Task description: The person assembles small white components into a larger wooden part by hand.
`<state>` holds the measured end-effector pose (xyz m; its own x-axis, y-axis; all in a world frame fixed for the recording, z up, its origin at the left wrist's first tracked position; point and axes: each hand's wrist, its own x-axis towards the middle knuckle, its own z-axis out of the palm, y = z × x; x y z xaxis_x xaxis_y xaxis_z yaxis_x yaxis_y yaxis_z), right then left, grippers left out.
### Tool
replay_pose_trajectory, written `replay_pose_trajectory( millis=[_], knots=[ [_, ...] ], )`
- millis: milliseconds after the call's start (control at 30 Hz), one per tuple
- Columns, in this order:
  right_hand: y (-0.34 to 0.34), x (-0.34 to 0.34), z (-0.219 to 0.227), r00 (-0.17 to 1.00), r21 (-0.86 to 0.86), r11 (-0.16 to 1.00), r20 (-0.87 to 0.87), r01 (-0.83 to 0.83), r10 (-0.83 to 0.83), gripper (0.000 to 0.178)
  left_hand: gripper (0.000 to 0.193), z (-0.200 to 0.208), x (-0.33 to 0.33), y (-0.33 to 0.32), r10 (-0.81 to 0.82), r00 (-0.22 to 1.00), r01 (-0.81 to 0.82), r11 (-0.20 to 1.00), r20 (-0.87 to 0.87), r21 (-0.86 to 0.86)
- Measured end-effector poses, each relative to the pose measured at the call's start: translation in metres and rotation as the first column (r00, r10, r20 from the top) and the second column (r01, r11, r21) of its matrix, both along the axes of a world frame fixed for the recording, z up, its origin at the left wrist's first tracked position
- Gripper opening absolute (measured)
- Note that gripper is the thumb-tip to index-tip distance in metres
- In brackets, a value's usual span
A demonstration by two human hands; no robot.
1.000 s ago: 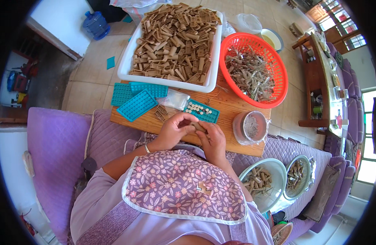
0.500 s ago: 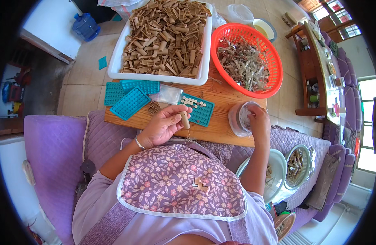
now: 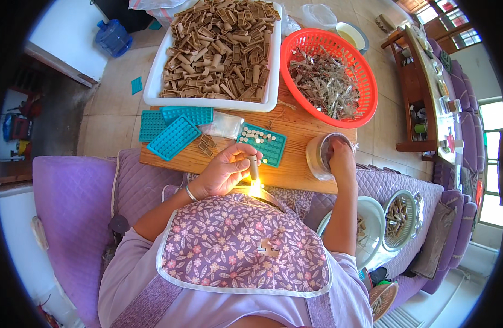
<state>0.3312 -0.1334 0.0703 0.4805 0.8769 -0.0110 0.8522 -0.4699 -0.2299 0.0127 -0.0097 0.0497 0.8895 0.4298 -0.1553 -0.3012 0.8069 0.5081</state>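
Observation:
Between the thumb and fingers of my left hand [image 3: 225, 174] is a small brown tube [image 3: 253, 168], held nearly upright. A bright yellow-white glow [image 3: 255, 189] shines at its lower end; whether it is a flame or a lamp I cannot tell. My right hand [image 3: 341, 159] reaches into a clear round plastic tub [image 3: 317, 157] at the table's right edge. Its fingers are bent together, their tips hidden inside. Behind the left hand lies a teal grid tray [image 3: 276, 151] with several small white round pieces [image 3: 256, 135] on it.
A white bin [image 3: 272, 98] heaped with brown half-tube pieces stands at the back. Beside it is a red basket [image 3: 372, 82] of clear wrapped strips. More teal trays [image 3: 174, 138] and a plastic bag [image 3: 225, 126] lie left on the wooden table [image 3: 295, 117]. Pale green basins [image 3: 378, 218] stand right.
A bright glow has appeared under the brown tube. The left hand has tilted and shifted slightly, and the right hand has gone deeper into the plastic tub.

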Motion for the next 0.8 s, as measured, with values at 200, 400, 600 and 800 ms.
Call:
replay_pose_trajectory(
  millis=[200,400,600,800],
  knots=[
    [-0.01,-0.015,0.026,0.883,0.198,0.947,-0.446,0.253,-0.143,0.012,0.026,0.006,0.008,-0.001,-0.03,1.0,0.03,0.998,-0.007,-0.063],
    [-0.012,-0.037,0.036,0.939,0.476,0.873,-0.338,0.109,0.068,0.02,0.03,0.001,0.011,-0.005,-0.102,0.991,0.093,0.989,-0.082,-0.112],
    [-0.001,-0.051,0.026,0.993,0.403,0.908,-0.065,0.119,-0.101,0.019,0.031,0.011,0.015,-0.004,-0.117,0.986,0.104,0.988,-0.116,-0.112],
    [0.002,-0.075,0.05,0.922,0.431,0.882,-0.386,0.192,-0.012,0.016,0.034,-0.007,0.013,-0.004,-0.074,0.989,0.064,0.994,-0.125,-0.083]
  ],
)
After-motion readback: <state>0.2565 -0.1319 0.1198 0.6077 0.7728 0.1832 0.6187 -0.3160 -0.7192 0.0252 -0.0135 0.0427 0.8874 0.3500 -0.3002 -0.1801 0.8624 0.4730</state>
